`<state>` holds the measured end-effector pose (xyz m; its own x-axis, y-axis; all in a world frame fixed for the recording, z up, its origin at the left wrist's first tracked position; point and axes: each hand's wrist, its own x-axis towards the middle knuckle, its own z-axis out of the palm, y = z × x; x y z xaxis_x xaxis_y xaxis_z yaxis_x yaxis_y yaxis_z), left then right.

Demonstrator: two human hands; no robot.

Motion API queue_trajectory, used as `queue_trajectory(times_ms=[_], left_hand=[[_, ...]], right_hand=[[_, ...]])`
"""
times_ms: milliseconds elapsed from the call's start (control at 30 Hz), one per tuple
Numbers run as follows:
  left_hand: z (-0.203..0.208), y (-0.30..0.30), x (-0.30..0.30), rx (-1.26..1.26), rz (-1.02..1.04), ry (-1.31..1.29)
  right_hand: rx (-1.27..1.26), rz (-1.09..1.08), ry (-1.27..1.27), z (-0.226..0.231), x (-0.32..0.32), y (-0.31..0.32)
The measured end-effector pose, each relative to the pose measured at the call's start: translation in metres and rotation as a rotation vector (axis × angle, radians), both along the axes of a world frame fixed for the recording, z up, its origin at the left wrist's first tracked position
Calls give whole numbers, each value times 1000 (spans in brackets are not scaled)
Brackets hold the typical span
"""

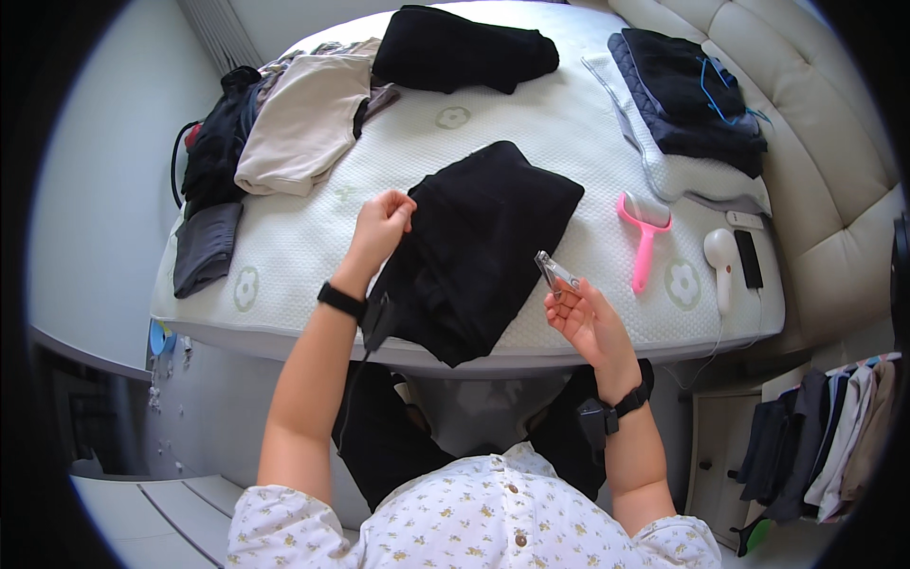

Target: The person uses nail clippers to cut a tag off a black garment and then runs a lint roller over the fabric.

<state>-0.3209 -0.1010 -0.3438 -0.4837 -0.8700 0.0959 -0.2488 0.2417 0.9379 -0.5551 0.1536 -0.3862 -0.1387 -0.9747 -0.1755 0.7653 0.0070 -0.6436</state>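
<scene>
If dipped too low, could nick black garment (483, 251), lying at mid near edge of bed (289, 248), w/ nail clippers (556, 272) held in R hand (591, 324). Can't tell contents, if any, of curled L hand (382, 224).
</scene>
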Motion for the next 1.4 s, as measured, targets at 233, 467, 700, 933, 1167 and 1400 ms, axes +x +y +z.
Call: queue_trajectory(times_ms=[233, 467, 700, 933, 1167, 1400], left_hand=[[-27, -69, -5, -102, -22, -661], [32, 43, 54, 599, -305, -21], [-22, 163, 107, 915, -437, -70], [-60, 173, 88, 248, -229, -217], [-2, 149, 75, 115, -183, -183], [35, 101, 40, -194, -154, -258]], right_hand=[[5, -42, 79, 24, 8, -15], [-6, -70, 151, 32, 0, 1], [-118, -20, 213, 53, 24, 7], [-72, 78, 152, 46, 52, 1], [-31, 55, 142, 31, 55, 1], [-62, 46, 85, 29, 41, 15]])
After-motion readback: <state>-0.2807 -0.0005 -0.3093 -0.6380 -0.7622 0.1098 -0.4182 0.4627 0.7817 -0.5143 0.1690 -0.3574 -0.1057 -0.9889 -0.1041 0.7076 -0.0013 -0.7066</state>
